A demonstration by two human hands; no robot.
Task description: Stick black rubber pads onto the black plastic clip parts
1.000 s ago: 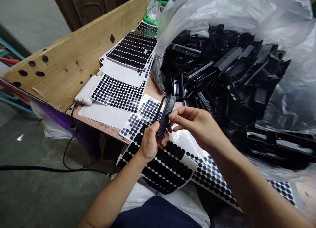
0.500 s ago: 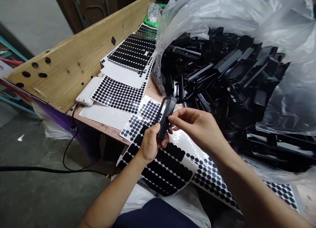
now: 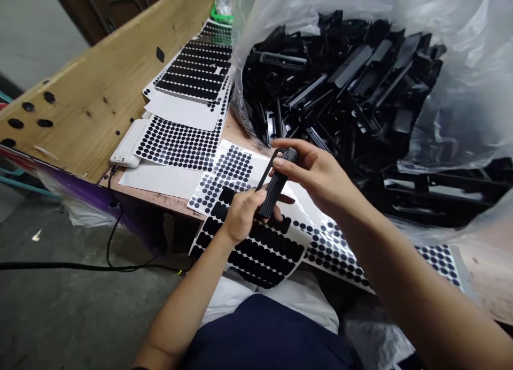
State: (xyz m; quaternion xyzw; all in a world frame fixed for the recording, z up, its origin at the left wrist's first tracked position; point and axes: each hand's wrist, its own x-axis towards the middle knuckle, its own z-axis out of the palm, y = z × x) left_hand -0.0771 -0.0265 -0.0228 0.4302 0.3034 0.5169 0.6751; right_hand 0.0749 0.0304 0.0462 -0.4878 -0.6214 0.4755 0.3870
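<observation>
A black plastic part (image 3: 273, 190) with a textured face and a slim open frame along one side is tilted between my two hands. My left hand (image 3: 243, 212) grips its near end, thumb on top and fingers beneath. At the far end, my right hand (image 3: 310, 169) pinches it between thumb and index finger. Below the hands, a sheet of black elongated stickers (image 3: 272, 252) hangs over the table edge toward my lap. Another sheet, with round black dots (image 3: 234, 164), lies just beyond the left hand.
A large clear plastic bag (image 3: 452, 108) full of black plastic parts (image 3: 352, 86) takes up the right side. More sticker sheets (image 3: 196, 70) lie along a wooden board (image 3: 100, 81) at left. A white power bank (image 3: 130, 143) with a cable sits by the edge. Behind is a green basket (image 3: 222, 17).
My right hand has moved from the part's side to its far end and now pinches it there. My left hand keeps its hold. The whole view has shifted slightly.
</observation>
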